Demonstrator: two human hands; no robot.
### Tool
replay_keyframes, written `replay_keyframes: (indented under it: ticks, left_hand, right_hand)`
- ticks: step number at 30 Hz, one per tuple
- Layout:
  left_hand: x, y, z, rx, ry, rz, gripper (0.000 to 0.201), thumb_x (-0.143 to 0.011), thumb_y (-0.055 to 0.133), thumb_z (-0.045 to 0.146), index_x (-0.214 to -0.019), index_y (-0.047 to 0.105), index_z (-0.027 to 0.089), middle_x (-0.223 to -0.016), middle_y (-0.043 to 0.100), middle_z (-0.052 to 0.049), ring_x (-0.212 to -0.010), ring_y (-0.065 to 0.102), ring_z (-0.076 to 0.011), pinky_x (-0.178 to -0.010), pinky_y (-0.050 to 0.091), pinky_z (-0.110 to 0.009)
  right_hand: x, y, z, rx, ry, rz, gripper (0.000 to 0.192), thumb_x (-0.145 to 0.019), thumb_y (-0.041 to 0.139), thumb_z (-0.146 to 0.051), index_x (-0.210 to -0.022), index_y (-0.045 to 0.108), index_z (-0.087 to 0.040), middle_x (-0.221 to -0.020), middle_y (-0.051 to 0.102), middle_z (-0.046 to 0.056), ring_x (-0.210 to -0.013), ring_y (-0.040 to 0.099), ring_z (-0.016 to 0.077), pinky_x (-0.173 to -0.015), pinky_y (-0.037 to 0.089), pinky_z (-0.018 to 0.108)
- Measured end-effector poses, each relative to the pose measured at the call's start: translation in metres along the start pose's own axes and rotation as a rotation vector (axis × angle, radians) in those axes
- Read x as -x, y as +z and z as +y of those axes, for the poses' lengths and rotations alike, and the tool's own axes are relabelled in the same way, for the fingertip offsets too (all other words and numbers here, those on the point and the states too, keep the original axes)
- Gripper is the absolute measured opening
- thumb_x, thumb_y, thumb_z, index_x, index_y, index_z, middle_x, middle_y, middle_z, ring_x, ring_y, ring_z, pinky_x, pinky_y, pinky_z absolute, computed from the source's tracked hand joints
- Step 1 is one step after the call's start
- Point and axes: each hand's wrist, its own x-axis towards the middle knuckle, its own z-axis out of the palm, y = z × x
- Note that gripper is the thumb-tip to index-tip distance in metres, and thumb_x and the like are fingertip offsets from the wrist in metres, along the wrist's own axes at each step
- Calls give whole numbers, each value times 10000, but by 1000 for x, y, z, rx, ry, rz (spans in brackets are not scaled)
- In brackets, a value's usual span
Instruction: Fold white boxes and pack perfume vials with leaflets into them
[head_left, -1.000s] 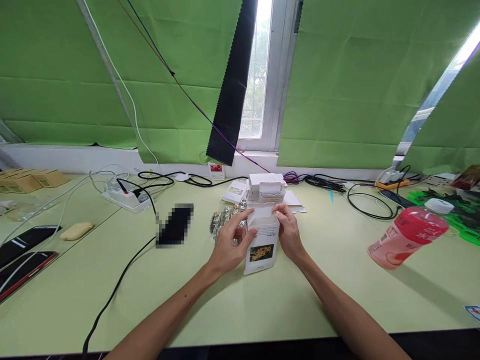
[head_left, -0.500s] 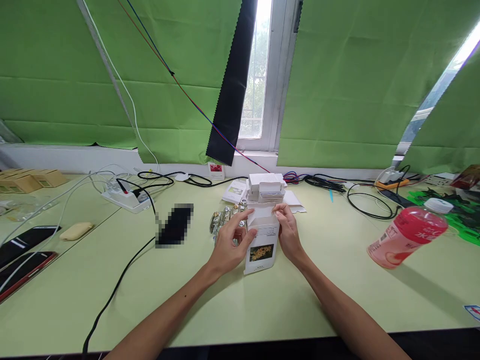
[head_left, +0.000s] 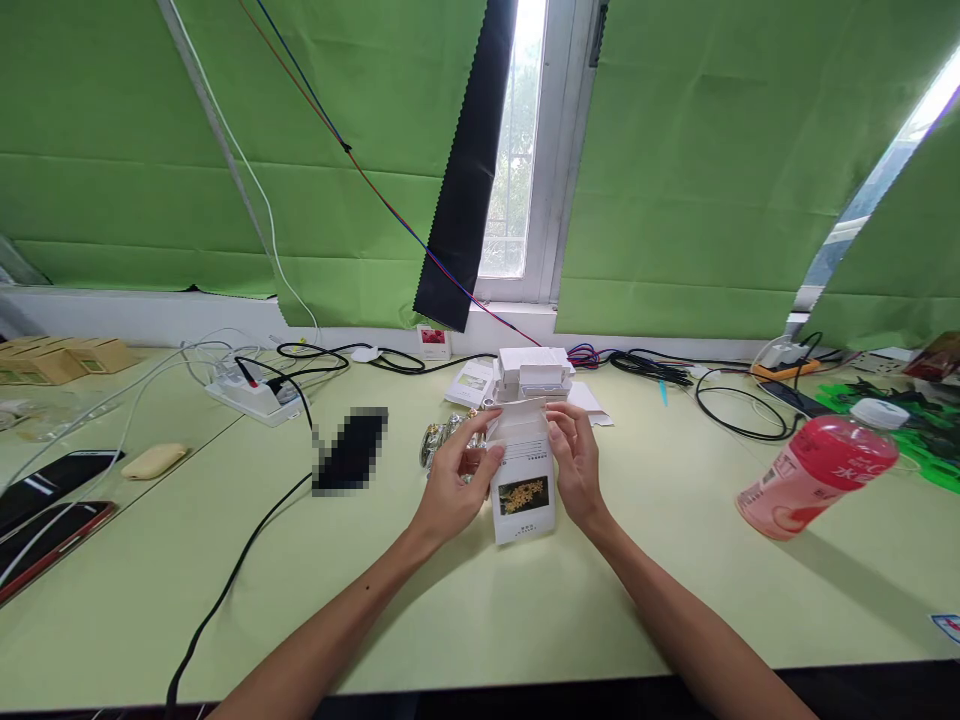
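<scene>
left hand (head_left: 450, 490) clasped on left edge of small white box (head_left: 525, 485), thumb on front | box upright on green table (head_left: 525, 610), centre, flower picture facing viewer | right hand (head_left: 577, 470) gripping right edge, fingertips at top flap | pink bottle (head_left: 817, 470) far right

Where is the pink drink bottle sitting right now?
In the head view the pink drink bottle stands at the right of the green table, apart from both hands, near the black cables and green plastic pieces.
</scene>
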Motion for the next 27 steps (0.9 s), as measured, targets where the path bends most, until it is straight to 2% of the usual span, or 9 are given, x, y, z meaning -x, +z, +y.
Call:
replay_keyframes:
  ticks: [8,23,27]
  left_hand:
    - [-3,-2,4,85,-55,31,464,-925,643,492,-1322,614,255,-1095,567,-71,-500,498,-36,-365,397,-169]
    - [-5,0,-1,153,-79,46,419,-909,675,474,-1263,632,255,-1101,522,-49,-512,521,-32,-380,393,-176]
    - [-4,0,1,168,-94,37,452,-897,683,498,-1262,631,236,-1006,580,-44,-491,505,-43,-369,369,-176]
  right_hand:
    - [3,0,3,1,-5,-120,250,-1007,553,-393,-1232,529,-285,-1103,678,54,-876,692,188,-717,554,318]
    - [4,-2,8,14,-22,-125,234,-1016,536,-392,-1211,560,-266,-1069,677,58,-868,681,185,-712,549,307]
    - [4,-2,8,23,-12,-127,244,-1014,531,-412,-1207,554,-264,-1070,676,58,-853,683,187,-700,548,308]
